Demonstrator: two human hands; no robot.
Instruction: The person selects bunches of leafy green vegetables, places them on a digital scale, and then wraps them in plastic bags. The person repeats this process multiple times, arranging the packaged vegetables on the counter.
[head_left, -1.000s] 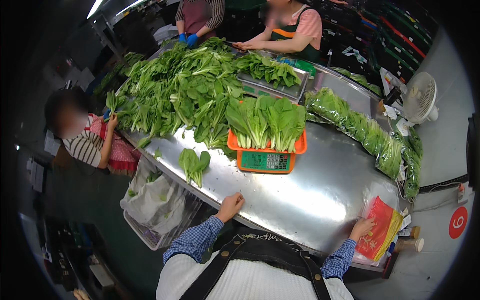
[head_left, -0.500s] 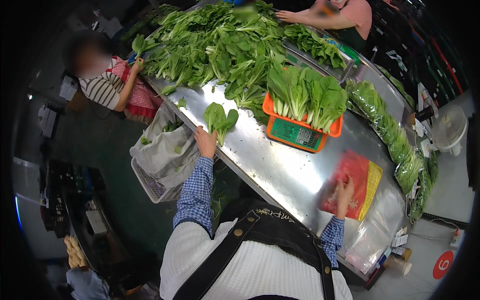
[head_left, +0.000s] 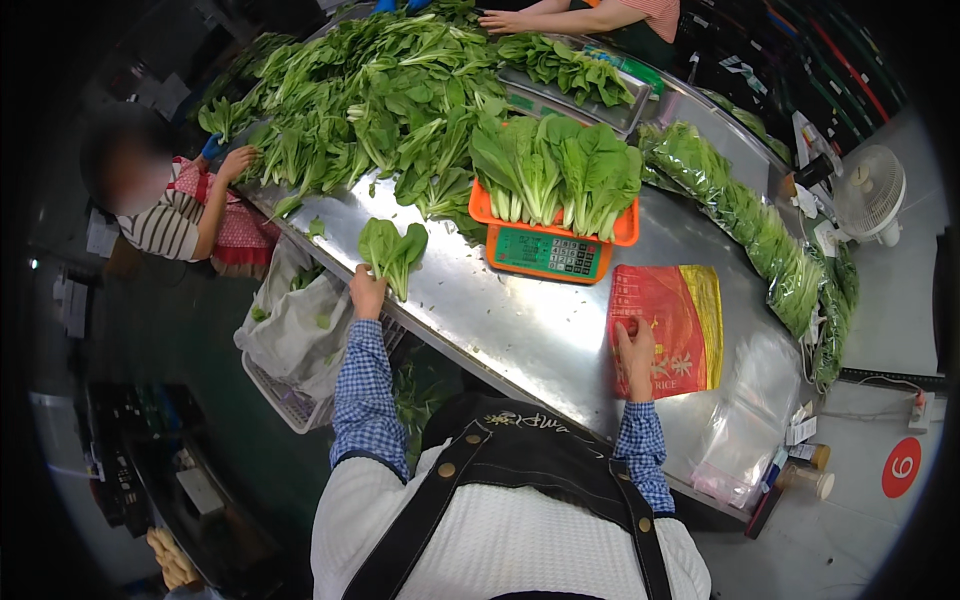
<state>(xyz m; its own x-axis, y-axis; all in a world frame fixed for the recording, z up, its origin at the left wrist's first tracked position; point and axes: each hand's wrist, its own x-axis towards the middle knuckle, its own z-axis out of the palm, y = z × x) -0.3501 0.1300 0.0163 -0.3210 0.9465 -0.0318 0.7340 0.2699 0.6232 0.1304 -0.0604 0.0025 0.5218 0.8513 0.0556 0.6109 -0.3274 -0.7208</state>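
At the table's near left edge, my left hand (head_left: 367, 294) has its fingers closed at the stem side of a small bunch of leafy greens (head_left: 393, 255), which rests on the metal. My right hand (head_left: 635, 352) lies on a red and yellow plastic bag (head_left: 690, 330), thumb and fingers pinched together on its left part; the bag lies flat. Between and beyond my hands, an orange scale (head_left: 547, 254) with a green panel carries a row of upright-leaved greens (head_left: 560, 180).
A big heap of greens (head_left: 340, 110) covers the far left of the metal table (head_left: 480, 310). Bagged greens (head_left: 735, 215) line the right side, near clear bags (head_left: 745, 420) and a fan (head_left: 870, 195). A lined basket (head_left: 290, 335) stands below the left edge. Co-workers stand left and opposite.
The whole view has shifted and turned a little. The red and yellow bag, blurred before, now lies sharp and spread under my right hand. My left hand stays at the small bunch.
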